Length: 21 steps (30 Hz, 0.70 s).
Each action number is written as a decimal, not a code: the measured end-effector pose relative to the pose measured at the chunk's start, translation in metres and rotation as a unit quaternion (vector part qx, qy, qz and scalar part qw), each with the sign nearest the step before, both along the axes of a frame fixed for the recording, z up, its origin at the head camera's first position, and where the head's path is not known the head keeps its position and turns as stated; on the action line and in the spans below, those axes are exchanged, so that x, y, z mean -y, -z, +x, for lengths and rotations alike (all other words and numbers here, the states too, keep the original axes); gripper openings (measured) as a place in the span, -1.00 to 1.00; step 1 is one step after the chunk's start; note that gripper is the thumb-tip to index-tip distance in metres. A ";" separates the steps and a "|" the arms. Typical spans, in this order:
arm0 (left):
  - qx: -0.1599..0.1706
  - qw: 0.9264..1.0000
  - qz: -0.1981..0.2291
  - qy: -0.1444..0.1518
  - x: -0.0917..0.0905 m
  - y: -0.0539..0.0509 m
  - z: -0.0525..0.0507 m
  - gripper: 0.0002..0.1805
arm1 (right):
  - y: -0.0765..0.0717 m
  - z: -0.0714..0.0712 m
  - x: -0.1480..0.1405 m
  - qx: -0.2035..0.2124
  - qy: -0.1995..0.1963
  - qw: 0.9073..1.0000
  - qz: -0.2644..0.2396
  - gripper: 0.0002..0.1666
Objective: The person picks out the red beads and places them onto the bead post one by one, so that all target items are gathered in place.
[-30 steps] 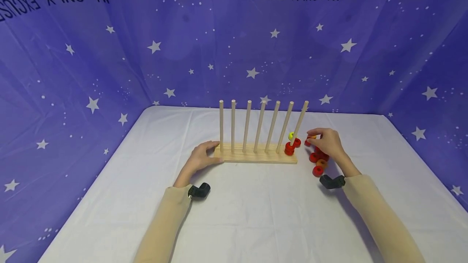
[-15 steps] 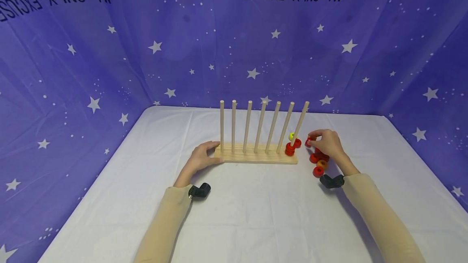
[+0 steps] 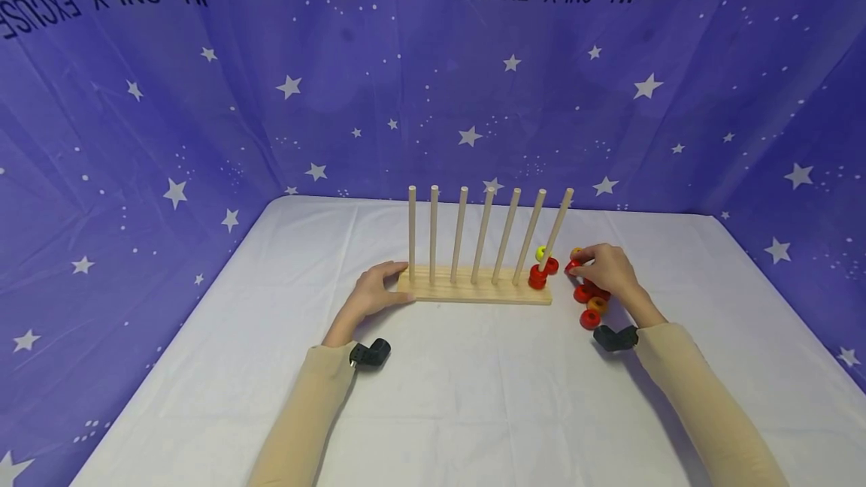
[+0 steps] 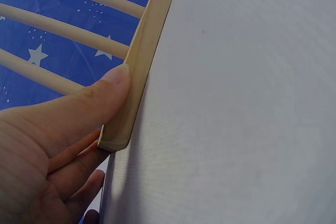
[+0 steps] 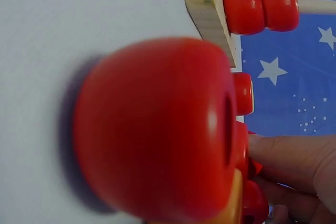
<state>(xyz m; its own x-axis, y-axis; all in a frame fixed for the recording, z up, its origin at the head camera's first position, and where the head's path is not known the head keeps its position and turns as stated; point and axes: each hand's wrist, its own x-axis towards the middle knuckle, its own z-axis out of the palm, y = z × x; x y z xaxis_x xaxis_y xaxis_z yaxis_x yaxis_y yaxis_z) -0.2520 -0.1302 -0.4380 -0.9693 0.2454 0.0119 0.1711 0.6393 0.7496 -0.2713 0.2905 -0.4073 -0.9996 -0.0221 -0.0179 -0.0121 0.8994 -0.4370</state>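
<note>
Red bead (image 3: 571, 267) is pinched in my right hand (image 3: 612, 270), just right of the rightmost peg (image 3: 558, 225) on the wooden board (image 3: 467, 292), whose long axis runs sideways to my left hand (image 3: 369, 292), gripping its opposite end.

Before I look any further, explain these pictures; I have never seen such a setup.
No machine works here, only a person, bare-handed. The wide picture comes from a camera on the head; the two close ones come from a small black camera on each wrist. On the white cloth-covered table stands a pale wooden board with seven round pegs. Two shiny red round beads sit stacked on the rightmost peg. The left hand grips the board's left end. The right hand pinches another red bead, beside loose red and orange beads.
</note>
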 end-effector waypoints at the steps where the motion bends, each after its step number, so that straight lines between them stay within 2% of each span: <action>1: -0.001 1.000 -0.001 0.000 0.000 0.000 0.000 -0.25 | 0.000 0.000 0.000 -0.001 -0.002 1.000 0.003 -0.55; 10: -0.001 1.000 -0.002 0.001 0.001 0.002 -0.001 -0.25 | 0.000 0.000 -0.002 0.014 -0.014 1.000 0.020 -0.48; 21: -0.002 1.000 -0.001 0.003 0.000 0.001 0.000 -0.25 | 0.001 0.004 -0.002 0.005 -0.016 1.000 0.020 -0.51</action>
